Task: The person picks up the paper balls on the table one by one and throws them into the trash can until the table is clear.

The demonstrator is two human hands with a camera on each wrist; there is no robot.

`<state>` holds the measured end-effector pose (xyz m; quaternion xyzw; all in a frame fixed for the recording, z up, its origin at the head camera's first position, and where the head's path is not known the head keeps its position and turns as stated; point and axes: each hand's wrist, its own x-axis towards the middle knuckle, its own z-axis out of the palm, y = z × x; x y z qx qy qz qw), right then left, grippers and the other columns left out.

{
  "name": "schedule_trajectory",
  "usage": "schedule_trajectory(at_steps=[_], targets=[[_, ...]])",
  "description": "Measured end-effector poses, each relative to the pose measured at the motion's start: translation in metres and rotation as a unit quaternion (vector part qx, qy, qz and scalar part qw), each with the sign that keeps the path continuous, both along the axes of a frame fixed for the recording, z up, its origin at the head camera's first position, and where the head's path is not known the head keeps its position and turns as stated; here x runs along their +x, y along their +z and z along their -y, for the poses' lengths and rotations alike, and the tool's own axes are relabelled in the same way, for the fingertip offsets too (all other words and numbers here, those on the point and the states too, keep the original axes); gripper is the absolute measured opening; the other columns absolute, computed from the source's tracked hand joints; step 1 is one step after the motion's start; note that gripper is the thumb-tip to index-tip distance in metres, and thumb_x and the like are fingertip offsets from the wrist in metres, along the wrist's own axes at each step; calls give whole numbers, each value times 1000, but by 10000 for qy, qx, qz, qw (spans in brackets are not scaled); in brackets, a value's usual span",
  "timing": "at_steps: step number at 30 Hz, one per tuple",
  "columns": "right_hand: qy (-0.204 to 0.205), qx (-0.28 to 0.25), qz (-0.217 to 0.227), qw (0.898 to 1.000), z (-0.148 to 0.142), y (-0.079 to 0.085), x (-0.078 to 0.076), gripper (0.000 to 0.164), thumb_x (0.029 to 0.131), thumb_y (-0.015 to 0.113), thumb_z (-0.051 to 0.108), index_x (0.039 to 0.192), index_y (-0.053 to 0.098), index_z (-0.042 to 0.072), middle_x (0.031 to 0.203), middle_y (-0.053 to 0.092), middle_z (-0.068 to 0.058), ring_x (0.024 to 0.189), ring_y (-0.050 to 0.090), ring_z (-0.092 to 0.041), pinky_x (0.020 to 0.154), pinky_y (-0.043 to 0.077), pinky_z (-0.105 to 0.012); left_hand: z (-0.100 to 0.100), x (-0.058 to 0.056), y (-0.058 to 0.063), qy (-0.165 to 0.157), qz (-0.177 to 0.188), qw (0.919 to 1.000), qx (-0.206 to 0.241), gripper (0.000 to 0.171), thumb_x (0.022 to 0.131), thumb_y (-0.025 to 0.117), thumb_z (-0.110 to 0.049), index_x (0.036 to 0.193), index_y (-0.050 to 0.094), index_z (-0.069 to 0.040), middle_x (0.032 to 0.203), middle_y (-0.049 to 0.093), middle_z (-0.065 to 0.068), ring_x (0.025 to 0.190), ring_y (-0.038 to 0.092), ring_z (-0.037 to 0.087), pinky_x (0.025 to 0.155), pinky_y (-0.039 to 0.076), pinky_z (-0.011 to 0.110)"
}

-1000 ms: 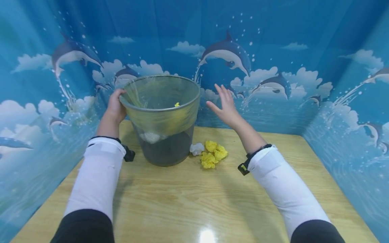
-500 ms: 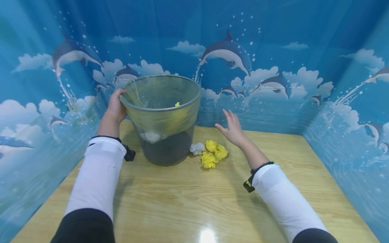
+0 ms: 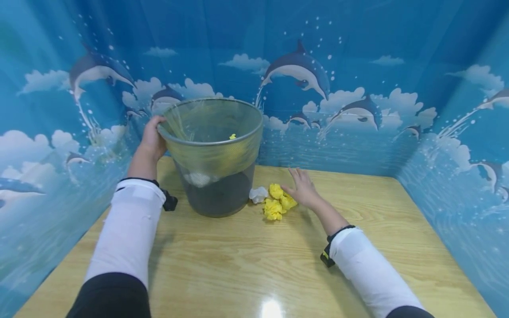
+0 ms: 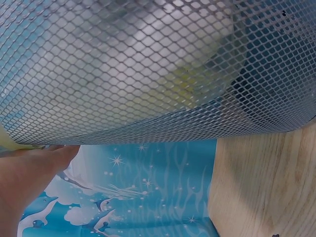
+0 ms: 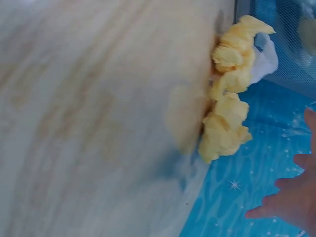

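A dark wire-mesh wastebasket (image 3: 216, 194) with a thin see-through liner stands upright on the table. My left hand (image 3: 152, 139) grips its rim from the left side; in the left wrist view its fingers lie along the mesh (image 4: 148, 98). Through the basket's mouth shows a small bit of yellow paper (image 3: 232, 136). To the right of the basket's foot lie several crumpled yellow paper balls (image 3: 273, 209), beside a white crumpled one (image 3: 258, 194). My right hand (image 3: 304, 190), fingers spread and holding nothing, hovers at the right edge of the yellow balls.
The wooden table (image 3: 222, 260) runs toward me and to the right. A blue curtain printed with dolphins (image 3: 358, 53) encloses it at the back and both sides. Each wrist wears a strapped camera, such as the black one (image 3: 170, 201) on the left.
My right hand has come down from beside the basket's rim to the yellow paper balls, fingers still spread. The left hand and the wastebasket have stayed in place.
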<state>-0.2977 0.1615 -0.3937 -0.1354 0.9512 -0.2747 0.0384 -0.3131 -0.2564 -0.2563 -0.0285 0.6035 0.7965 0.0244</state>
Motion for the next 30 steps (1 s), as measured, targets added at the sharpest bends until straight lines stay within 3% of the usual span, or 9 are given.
schedule_trajectory(at_steps=[5, 10, 13, 16, 19, 22, 25, 29, 30], targets=[[149, 168, 185, 9996, -1, -12, 5, 78, 98, 53, 38, 156, 11, 7, 159, 3, -26, 145, 3, -49, 111, 8, -69, -1, 0, 0, 2, 24, 10000, -16, 77, 99, 31, -38, 147, -30, -34, 159, -21, -17, 149, -5, 7, 120, 6, 30], [378, 315, 384, 9980, -3, -20, 8, 79, 98, 54, 35, 156, 8, 6, 158, 7, -30, 144, 9, -50, 112, 13, -66, -1, 2, 0, -9, 19, 10000, 26, 75, 100, 31, -37, 149, -26, -34, 162, -8, -15, 149, 1, 7, 119, 9, 28], [517, 340, 523, 9967, -3, -22, 8, 79, 98, 55, 32, 156, 8, 6, 157, 8, -30, 144, 11, -49, 113, 15, -62, 0, 3, 0, -11, -22, 10000, 93, 75, 100, 32, -37, 150, -23, -33, 160, 12, -15, 146, 15, 6, 117, 12, 25], [677, 403, 529, 9955, -2, -25, 8, 76, 98, 56, 29, 155, 12, 2, 157, 11, -31, 144, 13, -49, 114, 16, -61, 1, 4, -1, -5, -111, 9997, 203, 73, 100, 33, -34, 153, -17, -31, 125, 55, -16, 123, 41, 5, 112, 18, 24], [775, 502, 578, 9941, -1, -26, 7, 74, 98, 55, 27, 153, 16, -2, 155, 14, -32, 142, 16, -50, 114, 19, -60, 1, 4, -2, 30, -165, 9995, 277, 70, 100, 33, -32, 155, -9, -29, 77, 55, -16, 94, 47, 3, 106, 22, 24], [820, 560, 726, 9924, 0, -27, 8, 71, 99, 54, 26, 153, 17, -3, 155, 16, -33, 141, 20, -50, 113, 21, -59, 2, 5, 0, 34, -94, 9997, 218, 72, 100, 34, -34, 154, -15, -30, 101, 59, -16, 108, 46, 2, 109, 21, 24], [834, 543, 869, 9912, 0, -27, 8, 70, 100, 52, 25, 153, 16, -3, 155, 16, -32, 141, 21, -48, 113, 23, -58, 2, 7, 1, 45, 10, 9999, 117, 76, 100, 34, -37, 151, -22, -33, 137, 42, -18, 131, 34, 4, 114, 18, 24], [902, 588, 802, 9909, 0, -28, 8, 67, 100, 52, 22, 151, 19, -5, 153, 18, -33, 141, 24, -48, 113, 24, -57, 2, 7, 1, 36, -21, 10000, 73, 75, 100, 34, -37, 151, -21, -32, 126, 47, -17, 124, 38, 4, 114, 17, 26], [923, 605, 777, 9908, 0, -28, 8, 66, 100, 52, 21, 151, 20, -5, 153, 19, -33, 140, 24, -48, 113, 24, -56, 2, 6, 0, 48, -30, 9999, 97, 74, 100, 34, -36, 153, -18, -32, 115, 51, -16, 117, 41, 4, 113, 18, 26]])
